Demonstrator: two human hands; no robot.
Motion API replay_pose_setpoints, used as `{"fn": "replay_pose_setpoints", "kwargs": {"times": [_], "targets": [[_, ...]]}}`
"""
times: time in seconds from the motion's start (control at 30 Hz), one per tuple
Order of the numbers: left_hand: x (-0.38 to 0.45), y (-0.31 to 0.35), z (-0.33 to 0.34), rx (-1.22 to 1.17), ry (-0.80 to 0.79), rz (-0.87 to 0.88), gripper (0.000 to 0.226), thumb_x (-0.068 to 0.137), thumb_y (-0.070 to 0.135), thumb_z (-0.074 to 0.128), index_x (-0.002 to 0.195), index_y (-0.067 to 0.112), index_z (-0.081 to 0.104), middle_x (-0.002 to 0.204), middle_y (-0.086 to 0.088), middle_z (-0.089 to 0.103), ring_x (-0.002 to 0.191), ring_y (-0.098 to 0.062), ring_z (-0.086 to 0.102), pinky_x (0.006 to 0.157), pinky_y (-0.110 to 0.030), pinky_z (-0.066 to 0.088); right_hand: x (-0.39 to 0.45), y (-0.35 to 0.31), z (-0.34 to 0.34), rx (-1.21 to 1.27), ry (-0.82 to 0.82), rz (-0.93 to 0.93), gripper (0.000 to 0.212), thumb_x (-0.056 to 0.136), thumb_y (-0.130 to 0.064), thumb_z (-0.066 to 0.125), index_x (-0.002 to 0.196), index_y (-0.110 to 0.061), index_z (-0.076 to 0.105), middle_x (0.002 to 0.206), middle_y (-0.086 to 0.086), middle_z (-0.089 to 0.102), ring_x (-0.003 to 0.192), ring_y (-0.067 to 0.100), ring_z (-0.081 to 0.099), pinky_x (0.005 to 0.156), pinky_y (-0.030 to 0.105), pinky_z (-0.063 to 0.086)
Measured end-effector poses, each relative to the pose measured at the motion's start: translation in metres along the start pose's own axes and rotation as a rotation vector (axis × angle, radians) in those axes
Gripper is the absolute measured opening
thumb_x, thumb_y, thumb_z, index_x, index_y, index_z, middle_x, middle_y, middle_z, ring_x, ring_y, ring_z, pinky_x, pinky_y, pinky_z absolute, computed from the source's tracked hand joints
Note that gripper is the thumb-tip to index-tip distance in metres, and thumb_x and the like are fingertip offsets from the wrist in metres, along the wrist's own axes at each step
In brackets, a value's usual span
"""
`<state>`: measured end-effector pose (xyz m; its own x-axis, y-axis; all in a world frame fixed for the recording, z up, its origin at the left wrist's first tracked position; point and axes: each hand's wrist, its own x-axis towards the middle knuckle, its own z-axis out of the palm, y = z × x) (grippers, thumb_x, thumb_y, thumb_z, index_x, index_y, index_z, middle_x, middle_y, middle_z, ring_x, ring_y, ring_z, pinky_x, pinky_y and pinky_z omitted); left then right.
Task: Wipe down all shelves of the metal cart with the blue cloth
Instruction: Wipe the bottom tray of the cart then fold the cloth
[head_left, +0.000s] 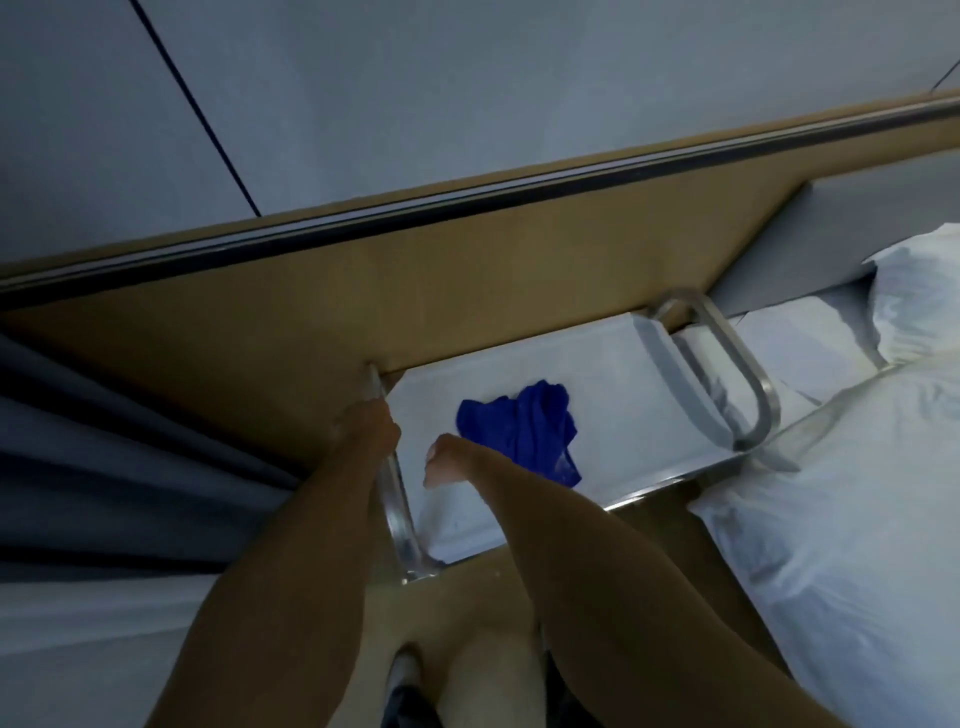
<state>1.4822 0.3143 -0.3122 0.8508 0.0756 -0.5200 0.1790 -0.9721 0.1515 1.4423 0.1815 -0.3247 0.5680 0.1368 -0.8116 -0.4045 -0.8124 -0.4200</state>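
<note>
The metal cart (639, 358) stands against the wooden wall panel, and I see its top shelf from above. A crumpled blue cloth (524, 426) lies near the middle of that shelf. My left hand (366, 428) grips the rail on the cart's left edge. Just left of the cloth, my right hand (449, 460) hovers over the shelf with loosely curled fingers, holding nothing and apart from the cloth. The lower shelves are hidden under the top one.
A tubular metal handle (737, 364) rises at the cart's right end. A bed with white sheets and a pillow (919, 306) lies to the right. A dark curtain (104, 441) hangs on the left. The wooden floor shows below the cart.
</note>
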Motion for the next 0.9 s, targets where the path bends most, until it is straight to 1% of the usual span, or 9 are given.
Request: {"fn": "replay_pose_setpoints", "kwargs": {"times": [0.07,0.17,0.23,0.37,0.47,0.53,0.6,0.7,0.9], "targets": [[-0.003,-0.025,-0.001,0.075,-0.033,0.045,0.033,0.098,0.02,0.051,0.126,0.005,0.058,0.123,-0.014,0.061,0.114,-0.031,0.059,0.095,-0.038,0.046,-0.002,-0.021,0.033,0.074,-0.072,-0.028,0.051,0.082,-0.03,0.075,0.124,-0.008,0.058,0.121,0.01,0.061,0.114,0.033,0.059,0.084,0.037,0.047],[-0.008,-0.056,0.004,0.163,-0.044,0.13,0.033,0.1,0.025,0.049,0.131,0.012,0.053,0.127,-0.009,0.058,0.116,-0.025,0.055,0.097,-0.036,0.043,-0.004,-0.051,0.084,0.251,-0.114,-0.034,0.08,0.087,-0.039,0.071,0.153,-0.017,0.032,0.151,0.006,0.04,0.139,0.031,0.039,0.101,0.038,0.035],[-0.013,-0.073,0.007,0.155,-0.007,0.157,0.038,0.102,0.023,0.046,0.139,0.013,0.047,0.14,-0.011,0.05,0.126,-0.028,0.049,0.101,-0.037,0.04,-0.003,-0.069,0.116,0.239,-0.071,-0.049,0.077,0.09,-0.036,0.069,0.154,-0.016,0.03,0.155,0.009,0.037,0.142,0.031,0.035,0.111,0.043,0.033],[-0.013,-0.095,0.015,0.11,0.05,0.209,0.044,0.1,0.024,0.049,0.143,0.013,0.042,0.146,-0.013,0.044,0.132,-0.031,0.044,0.107,-0.041,0.037,0.001,-0.081,0.146,0.107,0.458,0.027,0.041,0.092,-0.022,0.063,0.132,-0.014,0.055,0.131,0.012,0.053,0.124,0.032,0.049,0.104,0.045,0.043],[0.006,-0.091,0.02,0.045,0.116,0.288,0.039,0.1,0.02,0.05,0.137,0.011,0.047,0.138,-0.014,0.051,0.125,-0.031,0.05,0.102,-0.039,0.041,0.011,-0.07,0.128,0.338,0.524,0.136,0.08,0.09,-0.028,0.067,0.154,-0.017,0.02,0.148,0.015,0.035,0.134,0.034,0.037,0.109,0.048,0.037],[0.022,-0.085,0.027,-0.012,0.134,0.378,0.043,0.097,0.011,0.052,0.14,0.011,0.048,0.144,-0.016,0.046,0.13,-0.033,0.046,0.106,-0.04,0.038,0.029,-0.061,0.115,0.515,0.375,0.164,0.093,0.088,-0.026,0.07,0.156,-0.016,0.008,0.139,0.016,0.047,0.118,0.03,0.053,0.09,0.039,0.048],[0.037,-0.08,0.037,0.037,0.141,0.451,0.053,0.096,0.012,0.056,0.146,0.017,0.041,0.151,-0.012,0.038,0.135,-0.03,0.039,0.109,-0.041,0.037,0.042,-0.052,0.119,0.546,0.299,0.157,0.075,0.088,-0.022,0.07,0.149,-0.013,0.027,0.127,0.012,0.055,0.103,0.024,0.057,0.08,0.032,0.048],[0.049,-0.074,0.053,0.151,0.16,0.496,0.043,0.101,0.023,0.05,0.144,0.02,0.045,0.15,-0.007,0.039,0.134,-0.026,0.04,0.108,-0.042,0.041,0.053,-0.041,0.137,0.452,0.413,0.112,0.043,0.095,-0.021,0.062,0.133,-0.013,0.044,0.104,0.003,0.055,0.088,0.018,0.055,0.083,0.033,0.051],[0.034,-0.068,0.07,0.39,0.12,0.497,0.031,0.1,0.035,0.048,0.125,0.021,0.06,0.139,-0.005,0.048,0.133,-0.029,0.037,0.112,-0.04,0.031,0.045,-0.024,0.156,0.372,0.378,0.098,0.048,0.091,-0.015,0.066,0.134,-0.015,0.043,0.098,0.004,0.054,0.082,0.018,0.055,0.075,0.031,0.047]]}}
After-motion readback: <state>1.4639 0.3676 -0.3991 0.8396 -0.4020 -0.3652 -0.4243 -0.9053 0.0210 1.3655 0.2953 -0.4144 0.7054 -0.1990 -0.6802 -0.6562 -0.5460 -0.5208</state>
